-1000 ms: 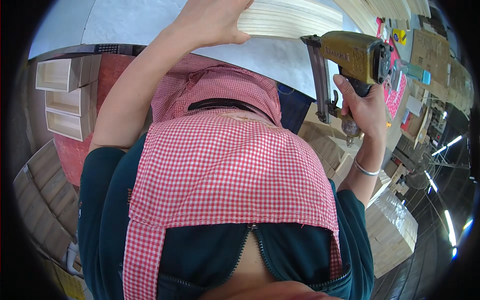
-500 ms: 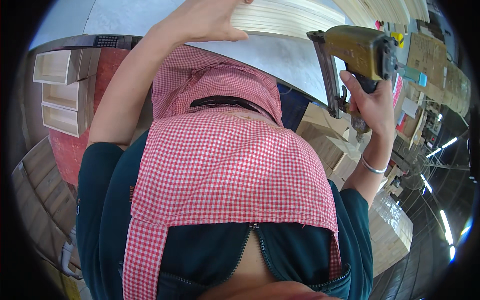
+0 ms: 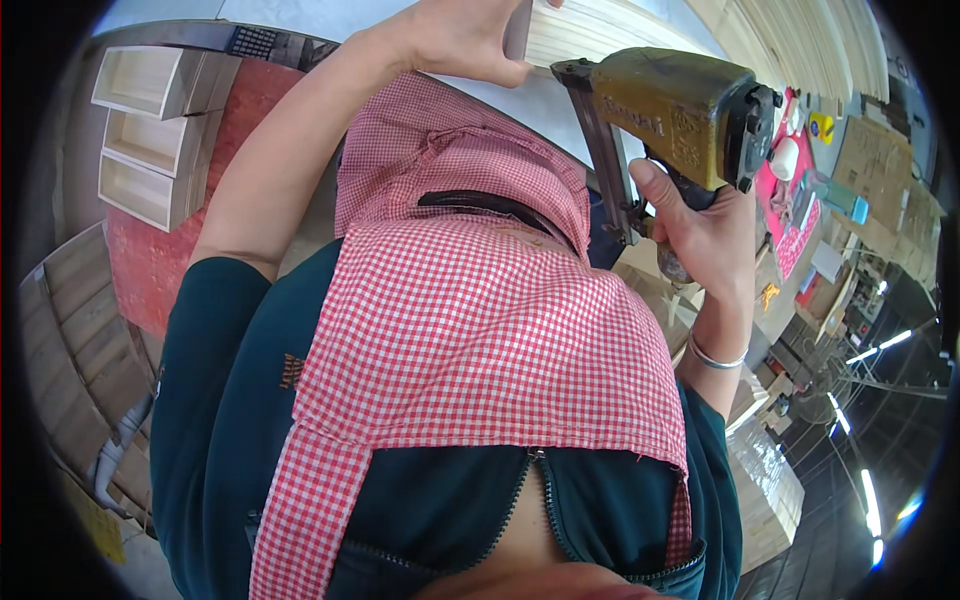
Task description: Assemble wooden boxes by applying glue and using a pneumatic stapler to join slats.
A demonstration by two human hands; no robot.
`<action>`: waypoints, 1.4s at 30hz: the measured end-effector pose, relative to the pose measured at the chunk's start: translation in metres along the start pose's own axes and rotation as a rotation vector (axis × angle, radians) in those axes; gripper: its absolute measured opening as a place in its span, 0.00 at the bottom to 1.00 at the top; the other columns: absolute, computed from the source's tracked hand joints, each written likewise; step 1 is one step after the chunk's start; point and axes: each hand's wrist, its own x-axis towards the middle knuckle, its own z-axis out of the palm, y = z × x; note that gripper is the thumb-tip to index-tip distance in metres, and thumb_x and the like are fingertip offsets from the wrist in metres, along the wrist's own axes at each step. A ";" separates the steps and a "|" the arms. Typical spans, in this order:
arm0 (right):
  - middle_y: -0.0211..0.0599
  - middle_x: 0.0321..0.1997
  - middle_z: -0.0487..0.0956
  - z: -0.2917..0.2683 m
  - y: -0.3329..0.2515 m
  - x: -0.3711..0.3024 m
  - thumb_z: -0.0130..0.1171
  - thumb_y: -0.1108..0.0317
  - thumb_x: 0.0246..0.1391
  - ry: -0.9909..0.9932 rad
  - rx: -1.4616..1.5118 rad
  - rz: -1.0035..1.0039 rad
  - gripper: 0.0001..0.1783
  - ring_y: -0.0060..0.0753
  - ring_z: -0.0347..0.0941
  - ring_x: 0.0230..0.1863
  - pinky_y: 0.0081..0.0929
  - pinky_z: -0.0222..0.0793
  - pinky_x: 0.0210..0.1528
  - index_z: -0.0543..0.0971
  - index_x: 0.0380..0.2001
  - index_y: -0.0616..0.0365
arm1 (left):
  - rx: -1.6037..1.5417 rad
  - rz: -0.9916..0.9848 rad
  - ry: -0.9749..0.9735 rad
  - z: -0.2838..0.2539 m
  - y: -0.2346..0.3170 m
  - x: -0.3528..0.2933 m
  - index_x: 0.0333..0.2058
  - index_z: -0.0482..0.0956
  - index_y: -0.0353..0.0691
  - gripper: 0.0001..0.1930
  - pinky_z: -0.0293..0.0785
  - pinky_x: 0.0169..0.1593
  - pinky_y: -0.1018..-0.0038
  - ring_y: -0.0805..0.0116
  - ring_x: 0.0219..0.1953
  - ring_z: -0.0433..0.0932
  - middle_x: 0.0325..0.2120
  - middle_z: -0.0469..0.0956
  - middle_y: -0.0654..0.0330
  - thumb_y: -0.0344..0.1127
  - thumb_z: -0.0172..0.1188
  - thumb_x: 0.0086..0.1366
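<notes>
My right hand point(image 3: 708, 235) is wrapped round the handle of a worn, yellow-brown nail gun point(image 3: 670, 110), thumb up along its side. The gun's nose reaches the near edge of a pale wooden piece point(image 3: 600, 38); whether they touch I cannot tell. At the left end of that piece, my left hand point(image 3: 470, 38) spans its width, thumb at the near edge and a fingertip at the far edge. The picture's top edge cuts off most of the left fingers.
Three pale open wooden boxes point(image 3: 140, 135) stand stacked on a red surface point(image 3: 245, 130) at left. Long wooden strips point(image 3: 800, 40) lie at the far right, beside a pink cloth point(image 3: 785, 190) and cardboard point(image 3: 880, 180). Wrapped wooden pieces point(image 3: 765, 480) stand lower right.
The nail gun has moved left, its nose now close to my left thumb and the wooden piece. My left hand has shifted slightly right in the picture, and the whole view has turned somewhat.
</notes>
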 end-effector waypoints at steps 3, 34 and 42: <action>0.36 0.27 0.83 -0.002 -0.003 0.002 0.73 0.66 0.52 -0.017 -0.001 0.049 0.18 0.23 0.74 0.22 0.19 0.67 0.23 0.81 0.42 0.66 | -0.020 -0.002 0.000 0.001 0.004 0.002 0.45 0.65 0.42 0.30 0.68 0.55 0.64 0.50 0.50 0.67 0.49 0.64 0.49 0.33 0.69 0.42; 0.42 0.39 0.85 -0.027 0.007 -0.035 0.71 0.74 0.49 0.154 -0.073 0.089 0.20 0.31 0.80 0.32 0.24 0.74 0.32 0.79 0.46 0.68 | 0.015 0.071 1.031 -0.029 -0.027 -0.015 0.55 0.74 0.35 0.23 0.76 0.49 0.71 0.65 0.42 0.76 0.49 0.74 0.56 0.38 0.64 0.64; 0.42 0.36 0.85 -0.007 0.018 -0.047 0.73 0.70 0.49 0.048 -0.017 0.149 0.19 0.31 0.79 0.31 0.26 0.75 0.32 0.80 0.42 0.69 | -0.102 -0.243 0.664 -0.052 -0.037 0.058 0.48 0.76 0.32 0.22 0.73 0.50 0.66 0.52 0.45 0.75 0.44 0.76 0.48 0.37 0.63 0.55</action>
